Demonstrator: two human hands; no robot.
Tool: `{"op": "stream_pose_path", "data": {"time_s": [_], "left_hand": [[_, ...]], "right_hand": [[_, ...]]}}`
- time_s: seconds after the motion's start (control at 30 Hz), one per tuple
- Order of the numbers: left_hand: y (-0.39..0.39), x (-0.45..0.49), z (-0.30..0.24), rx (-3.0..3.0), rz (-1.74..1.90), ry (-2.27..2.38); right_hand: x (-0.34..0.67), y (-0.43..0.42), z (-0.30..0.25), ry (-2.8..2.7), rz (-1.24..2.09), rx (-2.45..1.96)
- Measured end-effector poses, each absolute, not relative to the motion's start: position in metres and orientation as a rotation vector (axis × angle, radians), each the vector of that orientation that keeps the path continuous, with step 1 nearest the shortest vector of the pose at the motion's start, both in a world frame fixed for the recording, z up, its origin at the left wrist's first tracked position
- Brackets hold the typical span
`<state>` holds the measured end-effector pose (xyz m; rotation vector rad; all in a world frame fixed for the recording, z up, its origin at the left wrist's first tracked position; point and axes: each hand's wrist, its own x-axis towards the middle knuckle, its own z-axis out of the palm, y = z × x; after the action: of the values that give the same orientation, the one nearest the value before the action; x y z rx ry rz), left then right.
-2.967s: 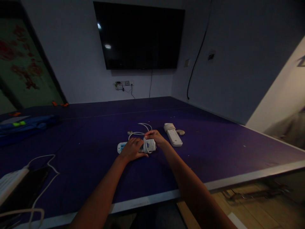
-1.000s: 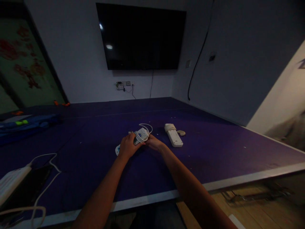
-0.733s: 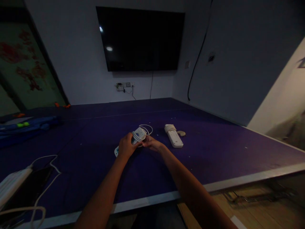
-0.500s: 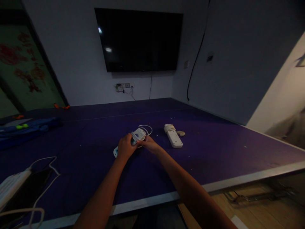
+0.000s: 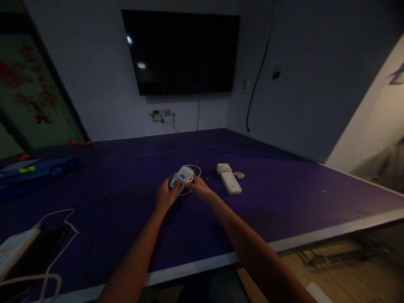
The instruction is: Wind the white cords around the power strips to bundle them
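Above the purple table, my left hand (image 5: 165, 194) is closed around a white power strip (image 5: 184, 173) with blue markings. Turns of its white cord (image 5: 198, 169) lie across the strip, and a loop stands out at the far right side. My right hand (image 5: 199, 187) pinches the cord against the strip's right side, thumb towards my left hand. Fingers beneath the strip are hidden. To the right, a second white power strip (image 5: 232, 184) lies on the table with its cord wound round its far end and the plug (image 5: 239, 175) beside it.
At the left front are another white power strip (image 5: 19, 244) with a cable and a dark flat object (image 5: 39, 252). Blue cloth (image 5: 47, 169) lies farther back. The table's pale front edge (image 5: 192, 267) runs below my forearms. A television (image 5: 183, 54) hangs on the wall.
The held strip has tilted, its near end drawn back towards my left hand, showing more of its blue-marked face. My right hand has shifted slightly along the cord. The view moved a little.
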<state>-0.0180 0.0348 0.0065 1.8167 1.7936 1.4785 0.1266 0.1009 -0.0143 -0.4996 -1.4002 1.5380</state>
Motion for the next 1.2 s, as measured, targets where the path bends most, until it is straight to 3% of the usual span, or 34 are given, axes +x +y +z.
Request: {"op": "stream_pose_path", "data": {"time_s": [0.63,1.03,1.2], "left_hand": [[0.030,-0.018,0.010,1.837,1.363,1.966],[0.036,-0.018,-0.002,2.533,1.431,1.729],[0.042,-0.020,-0.012,2.648,1.654,1.741]], "right_hand": [[0.129,0.085,0.001,-1.428,1.522,-0.472],[0.127,0.090,-0.004,-1.268,1.450,-0.541],[0.125,0.089,-0.002,-1.210,1.467,-0.525]]}}
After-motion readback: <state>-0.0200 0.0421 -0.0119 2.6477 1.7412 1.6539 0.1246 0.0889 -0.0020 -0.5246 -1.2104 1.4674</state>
